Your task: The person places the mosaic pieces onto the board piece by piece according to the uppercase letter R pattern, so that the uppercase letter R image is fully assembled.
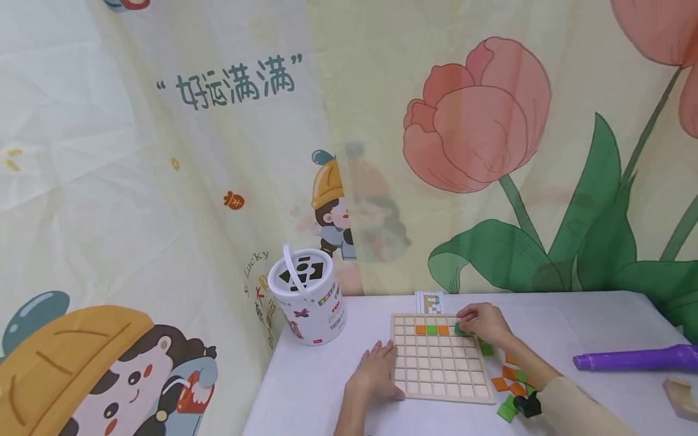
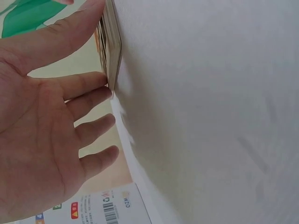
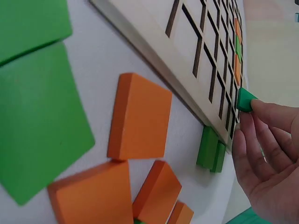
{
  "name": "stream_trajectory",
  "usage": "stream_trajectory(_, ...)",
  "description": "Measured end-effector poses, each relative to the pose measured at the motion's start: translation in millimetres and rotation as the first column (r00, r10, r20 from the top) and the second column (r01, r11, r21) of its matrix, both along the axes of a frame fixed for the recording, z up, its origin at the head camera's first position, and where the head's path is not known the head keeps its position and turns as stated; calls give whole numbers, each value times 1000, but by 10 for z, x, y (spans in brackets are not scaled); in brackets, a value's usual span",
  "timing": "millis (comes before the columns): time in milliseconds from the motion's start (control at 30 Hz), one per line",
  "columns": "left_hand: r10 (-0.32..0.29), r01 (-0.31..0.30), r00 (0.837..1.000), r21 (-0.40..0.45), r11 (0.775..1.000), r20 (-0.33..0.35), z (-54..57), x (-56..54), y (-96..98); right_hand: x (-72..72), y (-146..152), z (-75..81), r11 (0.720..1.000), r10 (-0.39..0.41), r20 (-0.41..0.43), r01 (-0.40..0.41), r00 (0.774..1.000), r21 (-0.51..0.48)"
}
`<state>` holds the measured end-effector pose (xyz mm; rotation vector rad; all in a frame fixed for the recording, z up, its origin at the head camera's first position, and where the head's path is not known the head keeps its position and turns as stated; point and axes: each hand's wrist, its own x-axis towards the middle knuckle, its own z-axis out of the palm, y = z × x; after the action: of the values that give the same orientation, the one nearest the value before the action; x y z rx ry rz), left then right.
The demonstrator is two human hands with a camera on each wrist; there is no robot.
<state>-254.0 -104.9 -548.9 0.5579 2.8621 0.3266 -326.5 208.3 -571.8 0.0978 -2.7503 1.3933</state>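
A wooden grid board (image 1: 443, 366) lies on the table, with an orange tile (image 1: 420, 330), a light green tile (image 1: 431, 330) and another orange tile (image 1: 443, 330) side by side in an upper row. My right hand (image 1: 485, 322) pinches a darker green tile (image 3: 244, 100) between thumb and fingertips, over the board's far right corner. At the left edge of the board rests my left hand (image 1: 372, 374), its fingers stretched out and spread. In the left wrist view, thumb and index fingertip touch the board's side.
Loose orange tiles (image 3: 142, 119) and green tiles (image 3: 42, 116) lie scattered right of the board. Behind it stands a small printed pattern card (image 1: 430, 302). A white lidded bucket (image 1: 313, 318) is at the back left. To the right lie a purple stick (image 1: 621, 360) and a wooden piece (image 1: 680, 396).
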Motion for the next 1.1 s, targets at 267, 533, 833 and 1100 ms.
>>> stream_trajectory(267,5,-5,1000,-7,1000,-1,2,7,13,-39,-106,-30,999,-1,-7,2,1000,49)
stream_trajectory(533,17,-17,1000,-3,1000,5,-1,9,3,-61,-140,-110,996,-1,-25,3,1000,91)
stream_trajectory(833,19,-18,1000,-7,1000,7,-4,-19,9,-68,-107,-146,996,8,-71,-2,997,94)
stream_trajectory(1100,12,-12,1000,-12,1000,3,-44,-23,9,3,-22,-112,999,14,-28,-13,1000,48)
